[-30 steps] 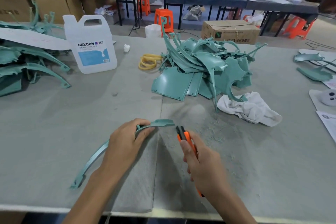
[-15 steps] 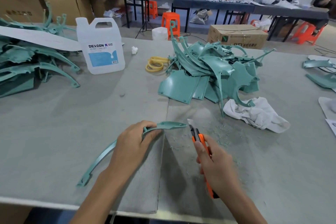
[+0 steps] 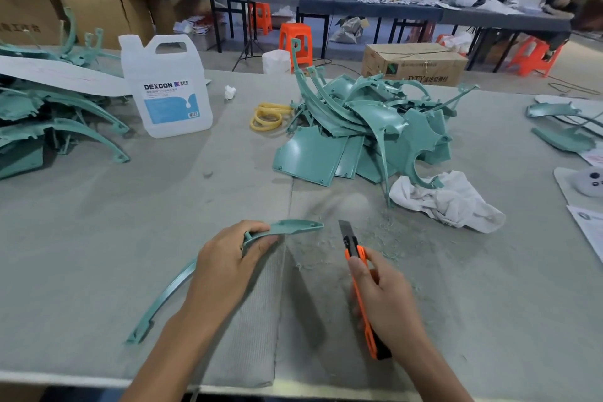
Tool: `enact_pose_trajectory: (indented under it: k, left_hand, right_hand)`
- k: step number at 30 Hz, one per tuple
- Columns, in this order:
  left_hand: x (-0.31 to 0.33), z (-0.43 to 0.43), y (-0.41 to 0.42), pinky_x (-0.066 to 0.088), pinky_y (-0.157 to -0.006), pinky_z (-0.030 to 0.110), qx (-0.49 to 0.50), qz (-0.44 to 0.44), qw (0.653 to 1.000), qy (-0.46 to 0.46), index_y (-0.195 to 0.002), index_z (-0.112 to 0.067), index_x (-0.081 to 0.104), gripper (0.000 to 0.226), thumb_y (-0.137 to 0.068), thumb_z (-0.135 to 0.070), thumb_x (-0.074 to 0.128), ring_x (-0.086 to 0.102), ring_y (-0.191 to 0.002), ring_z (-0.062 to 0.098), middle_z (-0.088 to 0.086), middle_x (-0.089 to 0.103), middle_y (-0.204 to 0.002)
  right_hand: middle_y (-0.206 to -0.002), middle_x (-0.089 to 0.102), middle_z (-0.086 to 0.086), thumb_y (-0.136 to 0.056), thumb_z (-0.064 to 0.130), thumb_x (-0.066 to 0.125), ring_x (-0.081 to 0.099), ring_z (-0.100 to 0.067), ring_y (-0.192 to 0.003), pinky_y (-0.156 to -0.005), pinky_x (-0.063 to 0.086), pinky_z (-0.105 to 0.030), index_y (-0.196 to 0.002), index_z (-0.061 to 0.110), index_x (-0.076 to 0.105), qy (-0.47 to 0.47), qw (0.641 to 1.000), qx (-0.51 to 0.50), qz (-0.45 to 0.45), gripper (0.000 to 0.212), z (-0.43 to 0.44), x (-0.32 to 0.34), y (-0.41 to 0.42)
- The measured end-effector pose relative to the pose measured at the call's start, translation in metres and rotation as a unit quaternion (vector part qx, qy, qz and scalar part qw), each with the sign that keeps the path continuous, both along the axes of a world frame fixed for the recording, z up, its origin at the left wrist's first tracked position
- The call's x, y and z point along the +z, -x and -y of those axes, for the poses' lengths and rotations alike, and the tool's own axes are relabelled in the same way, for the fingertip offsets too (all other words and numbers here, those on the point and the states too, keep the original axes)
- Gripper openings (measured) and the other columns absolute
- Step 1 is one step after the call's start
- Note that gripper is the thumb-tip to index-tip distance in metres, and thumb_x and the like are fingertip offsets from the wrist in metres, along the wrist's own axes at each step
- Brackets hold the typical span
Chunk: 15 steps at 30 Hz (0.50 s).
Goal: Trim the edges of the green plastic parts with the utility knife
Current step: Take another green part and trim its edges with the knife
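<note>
One curved green part (image 3: 293, 226) is gripped by the left hand (image 3: 225, 259), the right hand (image 3: 383, 299) grasps the utility knife (image 3: 351, 242), blade apart from it; far pile (image 3: 368, 130) apparently awaits trimming.

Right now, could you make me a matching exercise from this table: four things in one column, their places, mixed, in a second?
1. utility knife
2. curved green part
3. white jug
4. white rag

a. against the middle green pile
b. in the left hand
c. in the right hand
d. left of the yellow bands

Pairs: 1-c, 2-b, 3-d, 4-a
</note>
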<state>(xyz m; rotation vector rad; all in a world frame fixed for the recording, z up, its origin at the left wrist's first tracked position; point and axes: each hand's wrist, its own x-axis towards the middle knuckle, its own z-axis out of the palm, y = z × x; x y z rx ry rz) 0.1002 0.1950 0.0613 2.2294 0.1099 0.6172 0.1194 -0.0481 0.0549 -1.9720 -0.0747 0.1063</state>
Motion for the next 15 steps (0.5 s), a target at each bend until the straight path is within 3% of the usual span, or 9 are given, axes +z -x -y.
enact_pose_trajectory:
  k: [3,5,6,9,12,13,15]
  left_hand:
    - [0.001,0.003,0.001,0.046,-0.08,0.014,-0.011,0.016,1.0,-0.013,-0.098,-0.039,0.071,0.023,-0.088,-0.057,0.063,0.062,-0.094,-0.004,-0.031,0.067,-0.099]
    - [0.001,0.007,0.004,0.043,-0.087,0.01,-0.036,0.046,0.998,-0.033,-0.1,-0.038,0.07,0.011,-0.09,-0.04,0.071,0.061,-0.099,-0.005,-0.03,0.065,-0.104]
    - [0.001,0.009,0.007,0.042,-0.091,0.011,-0.051,0.057,0.996,-0.046,-0.101,-0.036,0.07,0.017,-0.087,-0.027,0.071,0.06,-0.103,-0.004,-0.029,0.065,-0.108]
    - [0.006,0.014,0.014,0.039,-0.103,0.02,-0.08,0.082,0.991,-0.066,-0.102,-0.031,0.07,0.041,-0.076,-0.001,0.06,0.054,-0.117,0.005,-0.024,0.06,-0.117]
    - [0.018,0.019,0.018,0.032,-0.109,0.038,0.01,0.117,0.99,-0.078,-0.11,-0.027,0.061,0.044,-0.072,-0.004,0.06,0.046,-0.126,0.024,-0.003,0.052,-0.13]
    - [0.019,0.022,0.019,0.033,-0.107,0.043,0.075,0.132,0.987,-0.045,-0.116,-0.026,0.055,0.044,-0.076,-0.01,0.063,0.046,-0.123,0.028,0.002,0.05,-0.13]
    - [0.018,0.033,0.028,0.044,-0.097,0.047,0.162,0.136,0.971,0.114,-0.118,-0.033,0.044,0.04,-0.084,-0.026,0.066,0.052,-0.111,0.027,-0.002,0.049,-0.122]
  right_hand:
    - [-0.068,0.064,-0.003,-0.099,0.05,0.057,0.06,-0.019,-0.052,-0.047,0.055,-0.04,-0.092,0.039,0.064,-0.102,0.994,0.0,-0.049,0.015,-0.005,0.015,-0.007]
    - [-0.072,0.065,-0.006,-0.092,0.062,0.062,0.057,-0.019,-0.053,-0.047,0.05,-0.033,-0.094,0.028,0.066,-0.197,0.973,0.012,-0.116,0.034,-0.011,0.025,-0.015]
    - [-0.073,0.065,-0.007,-0.09,0.062,0.065,0.056,-0.018,-0.052,-0.046,0.048,-0.03,-0.097,0.021,0.065,-0.227,0.962,0.017,-0.151,0.042,-0.013,0.029,-0.02]
    - [-0.072,0.058,-0.006,-0.092,0.039,0.073,0.053,-0.015,-0.052,-0.042,0.045,-0.025,-0.11,0.012,0.064,-0.259,0.941,0.055,-0.212,0.033,-0.016,0.035,-0.027]
    - [-0.074,0.058,-0.006,-0.093,0.014,0.071,0.054,-0.017,-0.054,-0.042,0.046,-0.027,-0.115,0.016,0.067,-0.288,0.936,0.074,-0.191,0.022,-0.019,0.033,-0.024]
    - [-0.073,0.06,-0.007,-0.093,0.012,0.071,0.055,-0.018,-0.055,-0.042,0.047,-0.028,-0.113,0.02,0.069,-0.301,0.934,0.068,-0.18,0.022,-0.021,0.032,-0.022]
    - [-0.073,0.063,-0.007,-0.093,0.014,0.072,0.057,-0.02,-0.057,-0.044,0.048,-0.029,-0.11,0.024,0.069,-0.319,0.933,0.047,-0.162,0.02,-0.026,0.028,-0.018]
